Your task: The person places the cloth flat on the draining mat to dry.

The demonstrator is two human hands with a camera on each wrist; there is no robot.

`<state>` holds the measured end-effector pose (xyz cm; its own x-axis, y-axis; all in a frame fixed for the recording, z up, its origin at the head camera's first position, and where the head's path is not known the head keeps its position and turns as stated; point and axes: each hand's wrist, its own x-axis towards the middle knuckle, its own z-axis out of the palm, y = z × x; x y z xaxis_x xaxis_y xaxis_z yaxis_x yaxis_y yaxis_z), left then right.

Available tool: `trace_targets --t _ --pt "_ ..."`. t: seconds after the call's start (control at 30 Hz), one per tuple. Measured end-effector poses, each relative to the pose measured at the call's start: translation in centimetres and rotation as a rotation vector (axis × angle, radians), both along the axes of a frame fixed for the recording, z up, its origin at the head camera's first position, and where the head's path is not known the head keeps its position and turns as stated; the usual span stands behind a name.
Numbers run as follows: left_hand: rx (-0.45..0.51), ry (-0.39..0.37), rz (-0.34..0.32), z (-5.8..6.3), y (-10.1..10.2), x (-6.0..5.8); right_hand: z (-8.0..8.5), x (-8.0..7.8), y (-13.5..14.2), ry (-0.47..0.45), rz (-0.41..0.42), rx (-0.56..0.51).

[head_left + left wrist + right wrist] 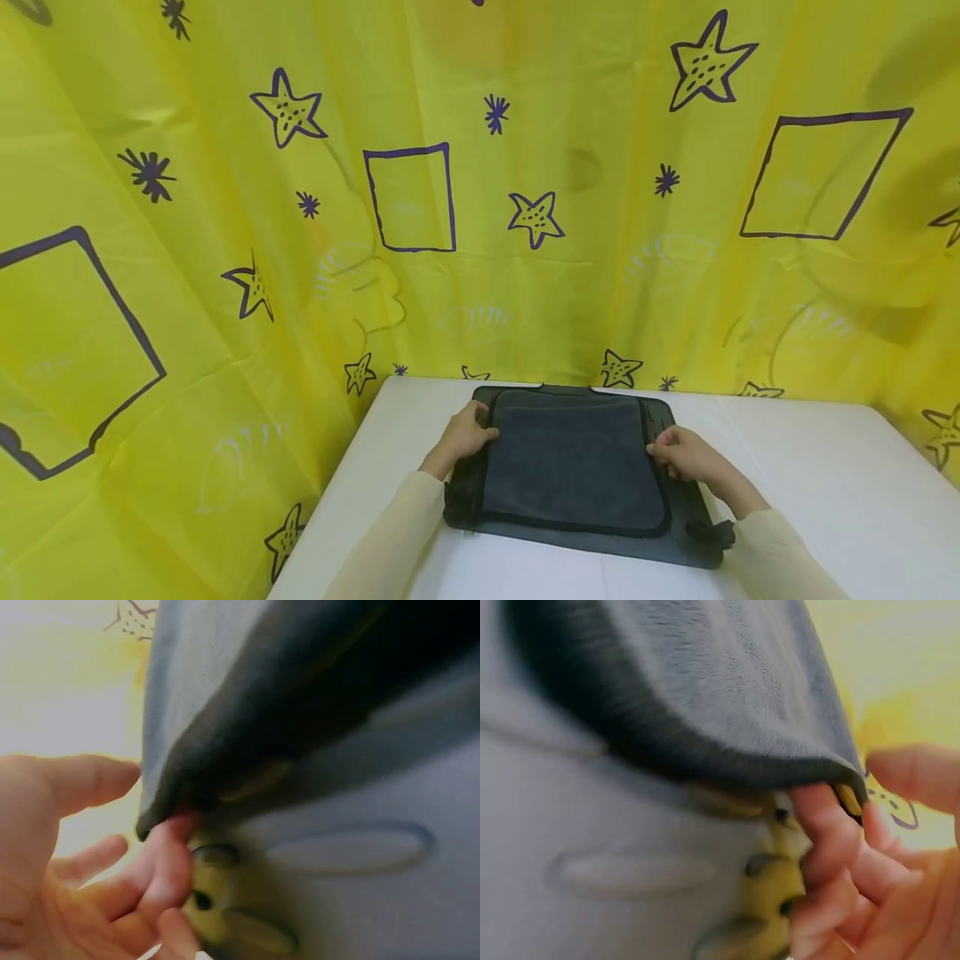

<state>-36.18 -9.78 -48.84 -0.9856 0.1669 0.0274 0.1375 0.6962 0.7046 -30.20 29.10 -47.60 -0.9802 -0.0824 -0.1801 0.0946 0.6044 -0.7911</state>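
Two pale sleeves come in nearest, one left (390, 542) and one right (787, 550). Beside each cuff sits one black lump, two in all: one at the left (462, 493), one at the right (711, 533); what they are cannot be told.

Two bare hands reach past them. The left hand (465, 433) grasps the cloth (573, 467), thumb and fingers pinching its left edge towards the far corner. The right hand (682, 450) has a like grip, pinching the same cloth at its right edge.

There is one cloth, dark blue-grey and soft-napped, with one black border. It lies between the two hands, spread over one dark base (678, 543), which shows past it on every side. In the wrist views the cloth's edge stands lifted at the fingers. Beneath it, each of these two views shows one yellow patch (214, 896) with black marks, too blurred to name.

The base rests on one white desk (810, 467), towards its far edge.

Behind the desk hangs one yellow curtain (585, 287), reaching round to the left. Its print has three four-sided outlines, the leftmost cut by the picture's edge, among several stars and spiky bursts.
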Motion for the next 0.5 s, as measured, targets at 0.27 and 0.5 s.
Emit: trace_targets --t 0.27,0.5 --pt "0.014 -0.14 -0.239 0.7 -1.8 3.5 -0.6 4.0 0.7 -0.051 0.341 -0.128" --pt "0.031 -0.181 -0.291 0.6 -2.1 5.5 -1.0 5.1 0.7 -0.064 0.392 -0.146"
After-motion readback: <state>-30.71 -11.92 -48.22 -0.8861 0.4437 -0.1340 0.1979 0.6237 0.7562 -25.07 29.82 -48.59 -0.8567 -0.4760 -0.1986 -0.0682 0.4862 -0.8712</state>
